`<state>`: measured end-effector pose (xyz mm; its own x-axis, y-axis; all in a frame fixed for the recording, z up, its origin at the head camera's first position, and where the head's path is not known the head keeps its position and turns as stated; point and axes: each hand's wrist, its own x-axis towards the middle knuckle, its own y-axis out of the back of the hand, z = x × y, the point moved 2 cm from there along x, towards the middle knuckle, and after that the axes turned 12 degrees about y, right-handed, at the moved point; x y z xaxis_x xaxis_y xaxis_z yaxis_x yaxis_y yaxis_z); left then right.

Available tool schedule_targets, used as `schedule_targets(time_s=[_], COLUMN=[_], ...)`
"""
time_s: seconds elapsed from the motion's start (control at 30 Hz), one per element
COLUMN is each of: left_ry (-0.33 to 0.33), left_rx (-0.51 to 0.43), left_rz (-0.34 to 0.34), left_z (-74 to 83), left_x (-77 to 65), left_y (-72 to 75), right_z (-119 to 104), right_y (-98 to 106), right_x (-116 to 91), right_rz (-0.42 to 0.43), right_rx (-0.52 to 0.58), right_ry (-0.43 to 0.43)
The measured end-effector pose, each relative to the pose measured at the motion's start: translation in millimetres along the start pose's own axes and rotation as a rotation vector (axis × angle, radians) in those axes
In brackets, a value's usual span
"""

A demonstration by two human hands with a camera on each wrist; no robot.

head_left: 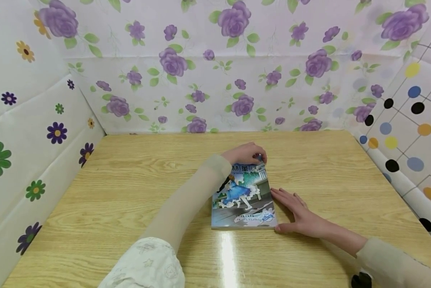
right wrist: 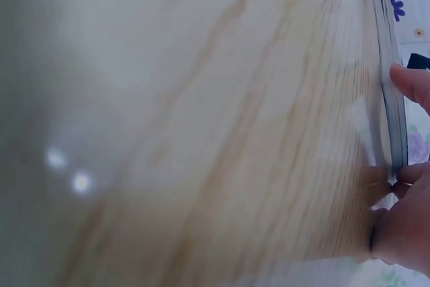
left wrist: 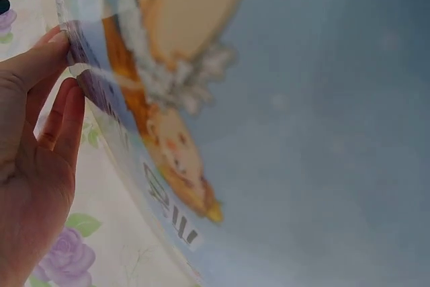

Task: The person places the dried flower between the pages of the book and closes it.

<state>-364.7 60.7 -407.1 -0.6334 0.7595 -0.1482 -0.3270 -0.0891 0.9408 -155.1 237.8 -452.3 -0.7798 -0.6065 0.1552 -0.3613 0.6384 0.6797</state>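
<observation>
A picture book (head_left: 242,200) with a glossy cover, showing a figure in a blue dress, lies flat on the wooden table. My left hand (head_left: 245,153) is at its far edge, near the far right corner, with curled fingers. From the left wrist, the thumb and fingertips of that hand (left wrist: 40,132) pinch the edge of the book (left wrist: 302,132), whose cover fills most of the view. My right hand (head_left: 305,218) rests beside the book's right edge, fingers spread, thumb at the near right corner. In the right wrist view the book's side (right wrist: 392,99) meets the right hand's fingertips.
The wooden table (head_left: 158,168) extends around the book on all sides. Behind it hangs a white covering with purple roses (head_left: 233,92). Flowered sheeting (head_left: 35,132) lines the left side, and dotted sheeting (head_left: 406,132) the right. A bright reflection lies on the tabletop before the book.
</observation>
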Motion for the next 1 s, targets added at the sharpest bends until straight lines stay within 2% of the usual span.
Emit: schedule_targets(time_s=[0.27,0.4,0.53,0.73,0.9,1.0], left_ry=[0.013,0.021,-0.005,-0.020,0.045,0.075], left_rx=[-0.060,-0.102,-0.098,-0.114,-0.089,-0.068], left_rz=[-0.025,0.012,0.071,0.142,0.172,0.156], left_z=[2.8,-0.1,-7.6,-29.8,-46.7,-50.4], left_x=[-17.3,-33.6,-53.2,-94.3,-141.6,-171.2], left_y=[4.8,16.6,28.7,37.9,46.1,55.0], right_z=[-3.4,-3.2,-1.5,-2.7,-10.8,-19.3], right_y=[-2.8,-1.1,0.7,4.0,17.4,31.5], right_x=[-0.1,0.6,1.2,2.6,9.2,13.4], right_rz=[0.013,0.008,0.001,-0.031,-0.104,-0.152], right_rx=[0.002,-0.001,-0.008,-0.029,0.017,0.056], right_ry=[-0.012,-0.004,0.010,-0.010,-0.033,-0.052])
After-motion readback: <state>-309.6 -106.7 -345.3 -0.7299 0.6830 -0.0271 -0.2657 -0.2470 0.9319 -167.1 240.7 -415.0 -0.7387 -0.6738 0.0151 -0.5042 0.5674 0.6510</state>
